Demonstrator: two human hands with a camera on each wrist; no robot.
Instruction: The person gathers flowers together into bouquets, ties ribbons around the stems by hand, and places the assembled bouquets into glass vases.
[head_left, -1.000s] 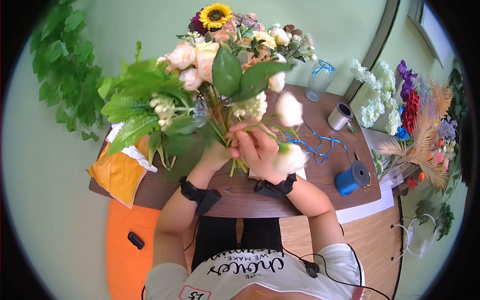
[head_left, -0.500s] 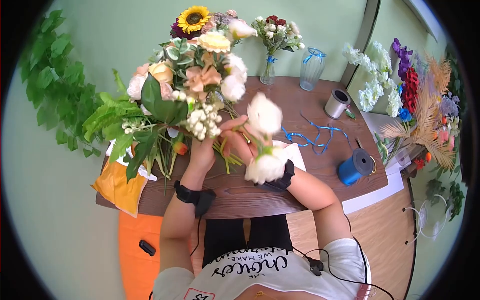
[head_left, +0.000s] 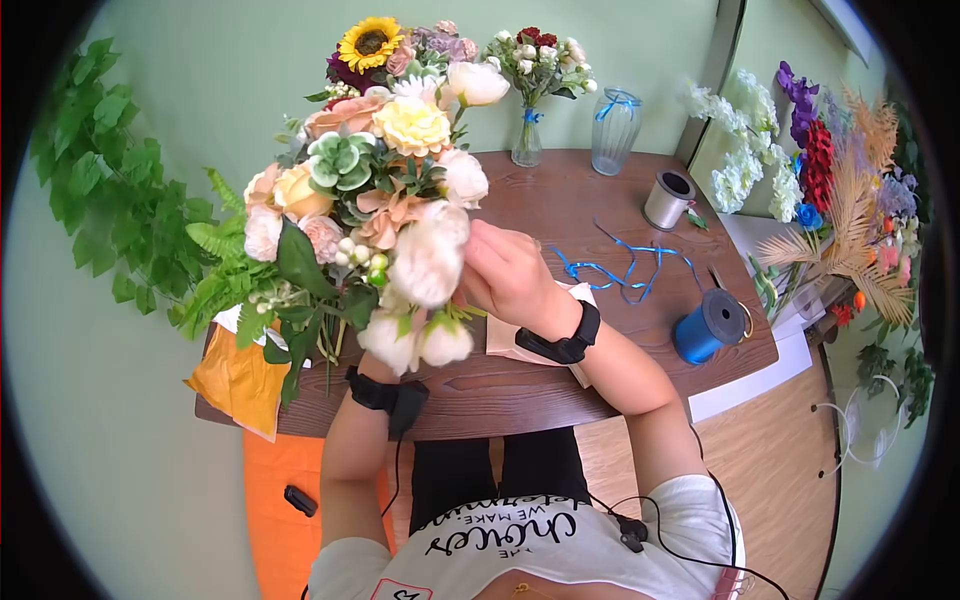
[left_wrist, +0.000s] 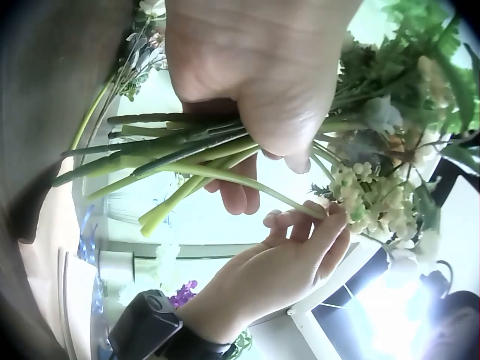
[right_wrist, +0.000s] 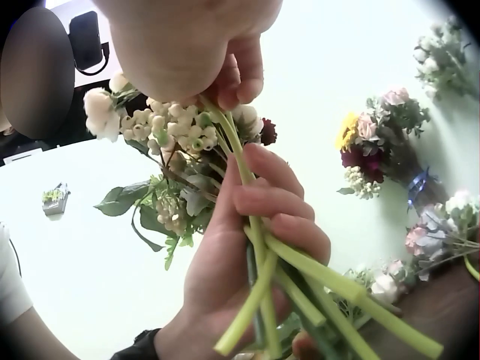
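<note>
A mixed bouquet (head_left: 345, 165) of artificial peach, yellow and white flowers leans left over the table. My left hand (left_wrist: 255, 67) grips its bundled stems (right_wrist: 322, 274), with the cut ends sticking out below; the flowers hide most of this hand in the head view. My right hand (head_left: 512, 278) is at the bouquet's right side, pinching one light green stem (right_wrist: 234, 139) between thumb and fingers. Blurred white flowers (head_left: 430, 255) hang beside those fingers. White berries (right_wrist: 176, 127) and green leaves (head_left: 300, 260) sit low in the bunch.
A blue ribbon spool (head_left: 710, 328), loose blue ribbon (head_left: 635, 270) and a silver spool (head_left: 668, 200) stand at right. Behind are a glass vase (head_left: 615, 135) and a small vase of flowers (head_left: 528, 140). An orange-yellow packet (head_left: 240, 375) lies at the left edge; more flowers (head_left: 830, 220) stand far right.
The bouquet has shifted left and turned, its blooms now facing the camera more. My right hand has turned over, back upward, and the white flowers have swung left against the bunch.
</note>
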